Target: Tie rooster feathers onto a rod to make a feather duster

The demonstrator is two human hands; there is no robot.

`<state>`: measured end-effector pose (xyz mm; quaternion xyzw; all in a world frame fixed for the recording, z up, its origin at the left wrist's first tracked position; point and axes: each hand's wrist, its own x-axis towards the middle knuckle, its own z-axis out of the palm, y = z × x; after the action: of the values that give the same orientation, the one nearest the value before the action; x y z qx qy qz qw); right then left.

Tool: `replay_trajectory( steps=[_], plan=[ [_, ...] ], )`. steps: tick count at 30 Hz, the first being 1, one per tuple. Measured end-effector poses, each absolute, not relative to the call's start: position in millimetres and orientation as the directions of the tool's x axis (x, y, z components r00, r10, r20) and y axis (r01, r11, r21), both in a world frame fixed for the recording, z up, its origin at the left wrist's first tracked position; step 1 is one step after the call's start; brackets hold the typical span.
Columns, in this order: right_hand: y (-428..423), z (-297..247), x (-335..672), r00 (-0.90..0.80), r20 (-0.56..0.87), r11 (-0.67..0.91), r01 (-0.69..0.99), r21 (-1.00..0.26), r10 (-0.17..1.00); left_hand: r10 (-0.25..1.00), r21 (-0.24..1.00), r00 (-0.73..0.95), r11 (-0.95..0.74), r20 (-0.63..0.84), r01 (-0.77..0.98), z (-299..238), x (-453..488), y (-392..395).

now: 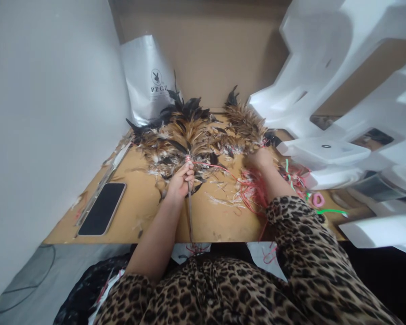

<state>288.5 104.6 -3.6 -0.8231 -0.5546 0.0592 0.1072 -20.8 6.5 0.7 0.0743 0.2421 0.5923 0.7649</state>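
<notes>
My left hand (182, 178) is closed around the thin stick of a feather duster (187, 131), just below where the feathers meet it. Brown and black feathers fan out above my fingers, with red string (209, 164) wound at their base and trailing right. The stick runs down toward my lap. Over on the right, my right hand (260, 159) is low at the near end of a bundle of brown feathers (245, 119). Its fingers are hidden and blurred, so whether it grips any feathers does not show.
Loose feathers (155, 144) lie across the wooden table (135, 203). A phone (102, 209) rests at the left. Behind stands a silver bag (142, 76). Tangled red string (252, 187) and a pink ring (318, 199) lie at the right, beside white foam pieces (321, 149).
</notes>
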Motion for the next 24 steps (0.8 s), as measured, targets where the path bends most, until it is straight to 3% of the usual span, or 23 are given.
replay_trajectory(
  steps=[3, 5, 6, 8, 11, 16, 19, 24],
  plan=[
    [93, 2, 288, 0.404, 0.049, -0.290, 0.730, -0.619, 0.914, 0.945, 0.403, 0.177, 0.281, -0.276, -0.871, 0, -20, 6],
    [83, 7, 279, 0.371, -0.012, -0.171, 0.397, -0.902, 0.928, 0.947, 0.413, 0.168, 0.273, -0.273, -0.869, 0, -19, 6],
    [78, 10, 273, 0.325, -0.053, -0.123, 0.198, -0.972, 0.944, 0.949, 0.423, 0.161, 0.268, -0.272, -0.865, 1, -19, 6],
    [67, 17, 256, 0.202, -0.114, -0.086, -0.141, -0.986, 0.973, 0.953, 0.452, 0.136, 0.250, -0.270, -0.857, 1, -18, 5],
    [49, 32, 223, 0.024, -0.128, -0.110, -0.376, -0.920, 0.991, 0.962, 0.501, 0.094, 0.215, -0.255, -0.839, 1, -17, 4],
    [22, 49, 163, -0.186, -0.061, -0.130, -0.385, -0.914, 0.981, 0.977, 0.573, 0.026, 0.146, -0.211, -0.806, 2, -16, 1],
    [14, 49, 132, -0.148, 0.022, -0.027, -0.318, -0.948, 0.989, 0.983, 0.621, -0.028, 0.091, -0.180, -0.778, 5, -14, -1],
    [14, 40, 106, -0.020, 0.207, 0.205, -0.070, -0.976, 0.978, 0.985, 0.670, -0.115, 0.003, -0.132, -0.742, 8, -12, -6]
  ],
)
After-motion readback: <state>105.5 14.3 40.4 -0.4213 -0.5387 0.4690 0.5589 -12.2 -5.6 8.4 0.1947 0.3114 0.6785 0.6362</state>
